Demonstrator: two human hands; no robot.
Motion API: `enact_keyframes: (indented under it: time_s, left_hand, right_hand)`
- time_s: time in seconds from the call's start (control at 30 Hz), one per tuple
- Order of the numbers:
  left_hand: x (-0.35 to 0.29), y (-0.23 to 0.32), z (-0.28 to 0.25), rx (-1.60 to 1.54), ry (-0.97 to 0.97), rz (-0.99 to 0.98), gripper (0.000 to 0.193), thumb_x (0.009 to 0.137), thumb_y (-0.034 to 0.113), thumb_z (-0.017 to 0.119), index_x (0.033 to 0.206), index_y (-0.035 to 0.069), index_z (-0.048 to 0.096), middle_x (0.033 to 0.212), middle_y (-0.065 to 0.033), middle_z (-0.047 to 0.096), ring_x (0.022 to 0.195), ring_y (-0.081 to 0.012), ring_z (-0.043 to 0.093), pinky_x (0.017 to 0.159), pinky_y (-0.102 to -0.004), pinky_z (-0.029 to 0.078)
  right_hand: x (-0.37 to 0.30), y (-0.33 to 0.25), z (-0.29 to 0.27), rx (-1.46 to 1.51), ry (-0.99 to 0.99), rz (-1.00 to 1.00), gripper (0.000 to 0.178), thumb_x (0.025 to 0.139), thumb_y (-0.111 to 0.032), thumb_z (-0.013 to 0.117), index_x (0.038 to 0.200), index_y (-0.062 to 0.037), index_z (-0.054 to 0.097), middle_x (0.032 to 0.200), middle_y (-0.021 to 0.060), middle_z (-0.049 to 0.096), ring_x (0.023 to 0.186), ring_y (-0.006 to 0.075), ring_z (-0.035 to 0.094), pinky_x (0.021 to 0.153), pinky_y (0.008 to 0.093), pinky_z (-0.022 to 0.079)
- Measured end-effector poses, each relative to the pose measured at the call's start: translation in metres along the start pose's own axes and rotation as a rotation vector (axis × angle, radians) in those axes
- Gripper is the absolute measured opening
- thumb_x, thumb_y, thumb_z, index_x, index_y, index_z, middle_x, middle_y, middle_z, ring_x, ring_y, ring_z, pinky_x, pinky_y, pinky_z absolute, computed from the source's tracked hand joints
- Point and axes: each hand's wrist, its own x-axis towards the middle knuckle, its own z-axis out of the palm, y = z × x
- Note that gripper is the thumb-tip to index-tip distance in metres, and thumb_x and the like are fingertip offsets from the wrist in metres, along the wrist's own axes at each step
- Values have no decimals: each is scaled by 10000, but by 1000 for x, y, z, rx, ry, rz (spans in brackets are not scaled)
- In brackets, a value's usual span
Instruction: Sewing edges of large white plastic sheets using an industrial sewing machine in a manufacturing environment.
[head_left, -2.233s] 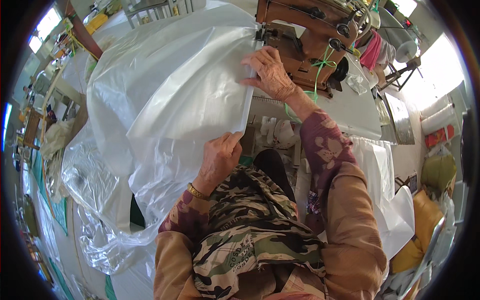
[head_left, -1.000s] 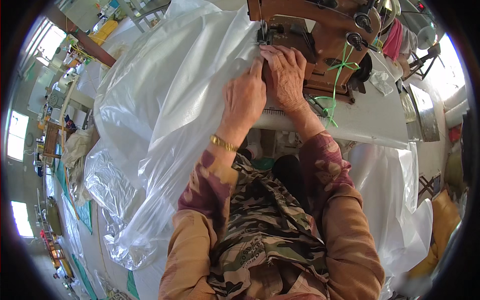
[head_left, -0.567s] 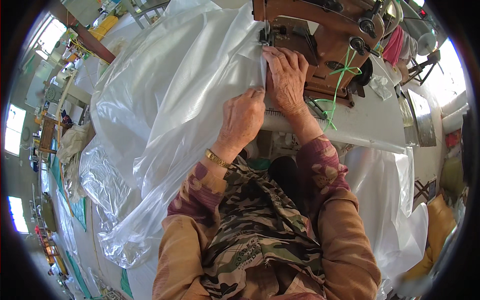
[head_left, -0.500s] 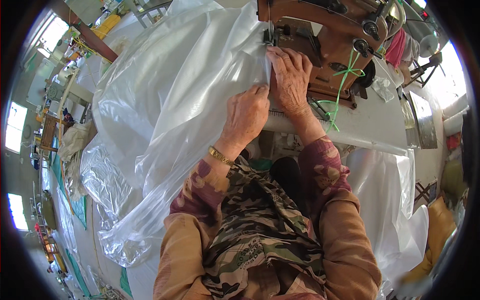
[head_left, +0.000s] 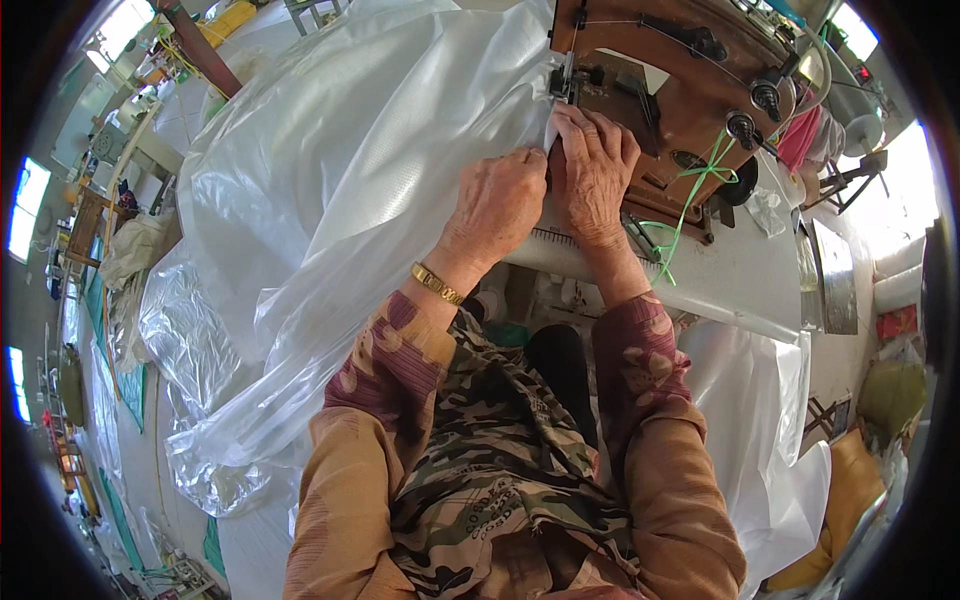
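A large, shiny, translucent white plastic sheet (head_left: 330,190) spreads over the table, its right edge running up to the needle area of a brown sewing machine (head_left: 690,115). My left hand (head_left: 497,200) is closed, pinching the sheet near that edge. Close beside it, my right hand (head_left: 597,175) presses the edge just below the presser foot (head_left: 563,85), its fingers bent and together. What lies under the right fingertips is hidden. A green string (head_left: 706,180) is tied to the machine's front.
More white sheeting (head_left: 750,400) hangs off the table at my right. Crumpled clear plastic (head_left: 195,320) lies to the left. A ruler strip (head_left: 553,237) runs along the table's front edge. Pink cloth (head_left: 797,135) and a stool (head_left: 850,180) stand beyond the machine.
The view has shifted, so the machine appears a little farther right and lower. Both hands remain at the sheet's edge; the left has moved slightly nearer the presser foot.
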Motion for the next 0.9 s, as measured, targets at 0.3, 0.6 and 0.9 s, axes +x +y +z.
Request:
enact_keyframes:
  time_s: [0.3,0.6,0.9]
  left_hand:
    - [9,0,1,41,18,18,163,851,68,578,990,-2,626,853,-158,662,756,-368,659,655,-462,528]
    - [18,3,3,98,55,65,72,849,70,580,888,15,604,822,-149,661,716,-369,656,628,-452,527]
    - [27,8,-26,142,-137,38,104,872,96,586,924,20,635,846,-158,660,785,-378,655,680,-467,517]
  right_hand:
    - [0,-1,0,-8,7,12,453,773,-141,667,1212,-101,561,1253,19,604,1161,261,526,1006,460,346]
    - [0,0,3,-19,45,24,404,800,-155,660,1190,-96,570,1221,19,614,1146,238,533,999,457,355]
    - [0,0,2,0,42,12,442,784,-121,682,1206,-86,553,1227,41,608,1155,253,530,999,468,354]
